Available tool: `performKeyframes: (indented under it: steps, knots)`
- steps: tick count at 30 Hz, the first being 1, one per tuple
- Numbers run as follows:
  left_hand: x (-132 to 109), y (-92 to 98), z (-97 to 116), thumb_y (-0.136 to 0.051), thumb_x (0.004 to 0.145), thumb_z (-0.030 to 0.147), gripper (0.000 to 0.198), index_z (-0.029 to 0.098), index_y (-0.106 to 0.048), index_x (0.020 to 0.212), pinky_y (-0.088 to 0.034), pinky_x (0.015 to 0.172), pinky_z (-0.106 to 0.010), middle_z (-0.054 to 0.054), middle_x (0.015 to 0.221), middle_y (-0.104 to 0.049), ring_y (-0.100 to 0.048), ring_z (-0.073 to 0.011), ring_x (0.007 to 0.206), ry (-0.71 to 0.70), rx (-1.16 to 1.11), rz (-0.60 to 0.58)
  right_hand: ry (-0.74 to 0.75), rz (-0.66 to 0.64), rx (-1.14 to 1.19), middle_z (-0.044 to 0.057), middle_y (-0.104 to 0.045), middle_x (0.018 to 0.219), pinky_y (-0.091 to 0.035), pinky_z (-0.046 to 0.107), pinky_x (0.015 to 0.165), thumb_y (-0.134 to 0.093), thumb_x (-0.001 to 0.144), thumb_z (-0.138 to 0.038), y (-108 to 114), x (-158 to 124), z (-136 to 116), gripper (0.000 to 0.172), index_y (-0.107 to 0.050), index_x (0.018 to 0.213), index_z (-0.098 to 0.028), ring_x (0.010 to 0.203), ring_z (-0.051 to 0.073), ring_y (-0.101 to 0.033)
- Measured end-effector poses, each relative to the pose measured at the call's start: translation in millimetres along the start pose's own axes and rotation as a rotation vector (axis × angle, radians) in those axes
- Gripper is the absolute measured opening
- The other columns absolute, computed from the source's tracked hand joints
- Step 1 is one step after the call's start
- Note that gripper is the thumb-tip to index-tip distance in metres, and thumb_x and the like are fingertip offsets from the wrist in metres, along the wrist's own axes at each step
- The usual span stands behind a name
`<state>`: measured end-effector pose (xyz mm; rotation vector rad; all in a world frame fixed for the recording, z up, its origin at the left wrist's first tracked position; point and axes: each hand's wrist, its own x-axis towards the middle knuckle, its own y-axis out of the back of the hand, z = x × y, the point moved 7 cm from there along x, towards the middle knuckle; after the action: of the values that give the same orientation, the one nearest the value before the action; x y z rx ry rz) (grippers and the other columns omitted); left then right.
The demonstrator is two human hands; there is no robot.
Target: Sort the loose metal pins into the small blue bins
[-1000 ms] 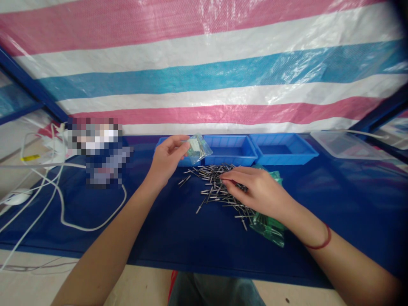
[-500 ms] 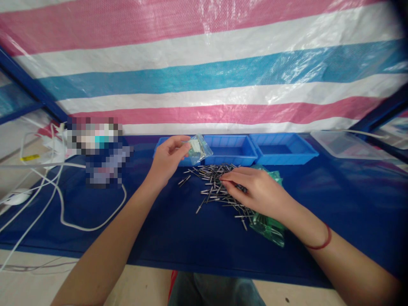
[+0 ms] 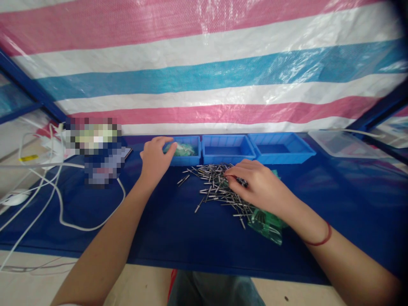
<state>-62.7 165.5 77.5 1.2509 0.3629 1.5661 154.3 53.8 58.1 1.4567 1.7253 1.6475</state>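
Note:
My left hand (image 3: 156, 157) is open, thumb and fingers apart, at the left end of the left blue bin (image 3: 186, 161). Inside that bin lie small clear-green plastic bags (image 3: 185, 149), partly hidden by the fingers. A loose pile of metal blind rivets (image 3: 213, 182) spreads over the blue table. Over the pile's right side, my right hand (image 3: 255, 180) has its fingers curled and drawn together, touching the rivets; what is between the fingertips cannot be made out. Below the right wrist, a green plastic bag (image 3: 266, 227) with rivets inside lies on the table.
A middle blue bin (image 3: 228, 160) and a right blue bin (image 3: 283, 159) stand in the same row. A clear plastic lid (image 3: 344, 144) lies at the back right. White cables (image 3: 92, 229) run over the left side, near blurred items. Striped sheeting (image 3: 204, 80) hangs behind.
My left hand has let go of the small clear bag, now in the left bin, and has moved left with its fingers opened. My right hand stays at the rivet pile, almost unmoved.

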Motion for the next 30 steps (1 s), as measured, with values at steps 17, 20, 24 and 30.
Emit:
performKeyframes:
  steps: [17, 20, 24, 30]
  knots:
    - [-80.9, -34.9, 108.5, -0.054, 0.085, 0.054, 0.045, 0.024, -0.061, 0.119, -0.037, 0.098, -0.042, -0.010, 0.125, -0.056, -0.049, -0.0263, 0.115, -0.767, -0.224, -0.532, -0.033, -0.081, -0.090, 0.006, -0.064, 0.085, -0.042, 0.037, 0.078, -0.054, 0.075, -0.016, 18.3, -4.4, 28.6, 0.013, -0.065, 0.082, -0.019, 0.081, 0.021, -0.056]
    - [-94.7, -35.3, 118.7, -0.054, 0.082, 0.062, 0.055, 0.028, -0.058, 0.124, -0.031, 0.103, -0.048, -0.010, 0.137, -0.049, -0.039, -0.0311, 0.126, -0.833, -0.259, -0.537, -0.216, -0.075, -0.107, 0.008, -0.067, 0.087, -0.044, 0.036, 0.074, -0.054, 0.076, -0.018, 37.3, -17.3, 61.6, 0.015, -0.066, 0.084, -0.018, 0.079, 0.021, -0.059]
    - [-123.4, -36.0, 137.8, -0.055, 0.079, 0.064, 0.056, 0.031, -0.058, 0.124, -0.029, 0.105, -0.049, -0.008, 0.142, -0.045, -0.036, -0.0330, 0.130, -0.982, -0.313, -0.555, -0.493, -0.238, -0.076, 0.008, -0.069, 0.073, -0.045, 0.033, 0.058, -0.060, 0.077, -0.029, 33.8, -40.9, 105.6, 0.015, -0.068, 0.082, -0.017, 0.062, 0.020, -0.062]
    - [-146.1, -34.2, 155.5, -0.047, 0.090, 0.054, 0.038, 0.032, -0.062, 0.117, -0.027, 0.109, -0.043, -0.003, 0.139, -0.050, -0.038, -0.0256, 0.131, -1.104, -0.331, -0.513, -0.483, -0.318, 0.128, 0.005, -0.069, 0.068, -0.043, 0.027, 0.051, -0.058, 0.081, -0.031, 28.2, -51.4, 120.2, 0.017, -0.066, 0.075, -0.018, 0.057, 0.015, -0.061]
